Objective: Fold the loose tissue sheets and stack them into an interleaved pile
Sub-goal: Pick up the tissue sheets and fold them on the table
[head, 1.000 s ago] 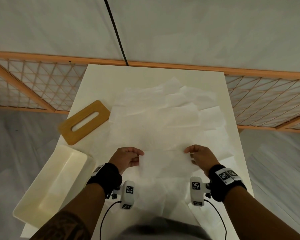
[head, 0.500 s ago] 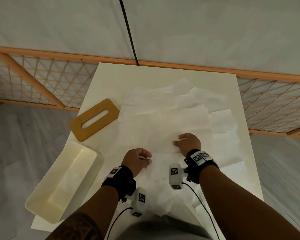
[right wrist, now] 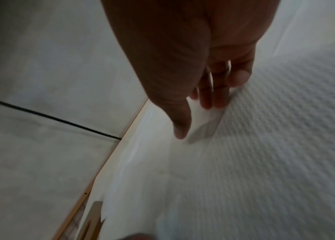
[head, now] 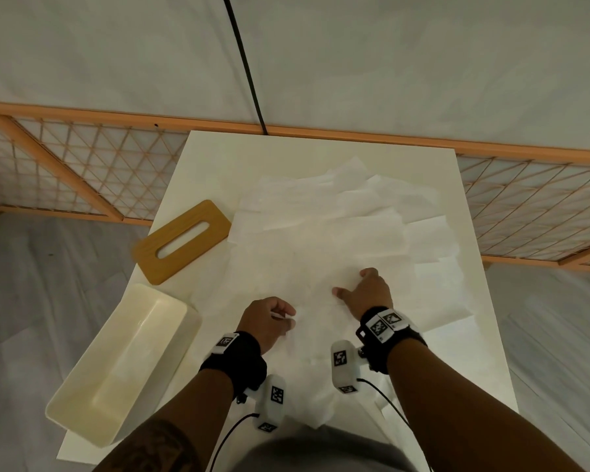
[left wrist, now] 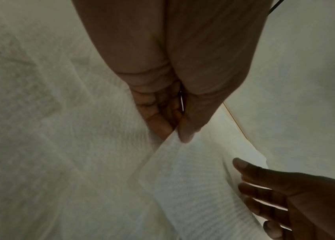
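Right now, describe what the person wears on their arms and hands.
Bare forearms and bare hands, no sleeves. Each wrist has a black strap with square black-and-white markers and a white camera pod, also marked, trailing a thin black cable. The left forearm shows a dark tattoo.

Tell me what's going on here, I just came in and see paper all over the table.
A person is folding tissue sheets at a white table. The left hand pinches the edge of one sheet, while the right hand lies with fingers spread on the tissues strewn across the table. An empty tissue box and its wooden lid sit to the left. No neat pile shows yet.
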The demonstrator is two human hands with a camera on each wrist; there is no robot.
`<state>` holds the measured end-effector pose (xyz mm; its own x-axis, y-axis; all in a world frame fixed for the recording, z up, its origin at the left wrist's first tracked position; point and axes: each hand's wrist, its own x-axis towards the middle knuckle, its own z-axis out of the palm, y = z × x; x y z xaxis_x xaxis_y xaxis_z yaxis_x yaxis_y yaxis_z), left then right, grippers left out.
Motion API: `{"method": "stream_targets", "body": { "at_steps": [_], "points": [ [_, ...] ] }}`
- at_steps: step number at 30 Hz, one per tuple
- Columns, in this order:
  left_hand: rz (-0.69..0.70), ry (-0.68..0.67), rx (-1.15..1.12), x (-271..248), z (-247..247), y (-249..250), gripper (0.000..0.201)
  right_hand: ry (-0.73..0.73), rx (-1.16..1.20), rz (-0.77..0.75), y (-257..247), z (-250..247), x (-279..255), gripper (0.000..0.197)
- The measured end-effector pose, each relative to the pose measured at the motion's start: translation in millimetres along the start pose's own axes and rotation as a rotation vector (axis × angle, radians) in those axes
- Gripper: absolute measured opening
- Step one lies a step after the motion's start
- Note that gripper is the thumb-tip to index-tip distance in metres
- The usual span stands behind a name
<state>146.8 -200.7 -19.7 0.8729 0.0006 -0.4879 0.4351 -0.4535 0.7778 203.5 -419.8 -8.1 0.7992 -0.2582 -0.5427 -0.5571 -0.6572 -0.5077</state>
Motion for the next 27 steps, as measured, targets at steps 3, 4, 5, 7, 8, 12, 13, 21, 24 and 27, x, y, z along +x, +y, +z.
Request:
{"method": "stream_targets", "body": {
  "at_steps": [3, 4, 5, 7, 8, 12, 13, 21, 24, 27],
  "points": [
    [-0.002, -0.002, 0.014, -0.6, -0.7, -0.9, 0.012, 0.013, -0.141, 0.000, -2.8, 7.9, 2.6, 0.071],
    [-0.002, -0.004, 0.018, -0.8, -0.5, -1.5, 0.012, 0.002, -0.162, -0.015, -2.5, 8.6, 3.9, 0.065],
    [-0.003, -0.006, 0.020, -0.9, -0.5, -1.8, 0.012, -0.013, -0.160, -0.035, -2.1, 9.0, 6.7, 0.057],
    [-0.005, -0.007, 0.021, -1.1, 0.2, -2.4, 0.012, -0.009, -0.070, -0.082, -1.8, 5.9, 7.7, 0.037],
    [-0.005, -0.005, 0.020, -1.2, 0.3, -3.0, 0.012, -0.001, 0.000, -0.099, -1.6, 4.7, 7.9, 0.029],
    [0.006, -0.009, 0.029, 0.7, -0.1, -4.7, 0.013, -0.019, 0.618, -0.083, -2.1, -4.5, 3.5, 0.013],
    [0.008, -0.012, 0.039, 1.6, 0.0, -5.3, 0.014, -0.024, 0.821, -0.055, -3.4, -8.2, 0.9, 0.014],
    [0.005, -0.013, 0.076, 6.8, 2.7, -6.4, 0.013, -0.142, 0.940, 0.025, -7.0, -2.9, -3.3, 0.032],
    [-0.002, 0.004, 0.094, 9.4, -0.5, -2.8, 0.006, -0.181, 1.109, 0.091, -8.6, -18.2, -5.0, 0.045],
    [0.000, 0.139, 0.086, 16.2, -7.5, 6.5, 0.021, -0.319, 1.162, 0.032, -8.4, -38.0, -12.7, 0.031]
  ]
}}
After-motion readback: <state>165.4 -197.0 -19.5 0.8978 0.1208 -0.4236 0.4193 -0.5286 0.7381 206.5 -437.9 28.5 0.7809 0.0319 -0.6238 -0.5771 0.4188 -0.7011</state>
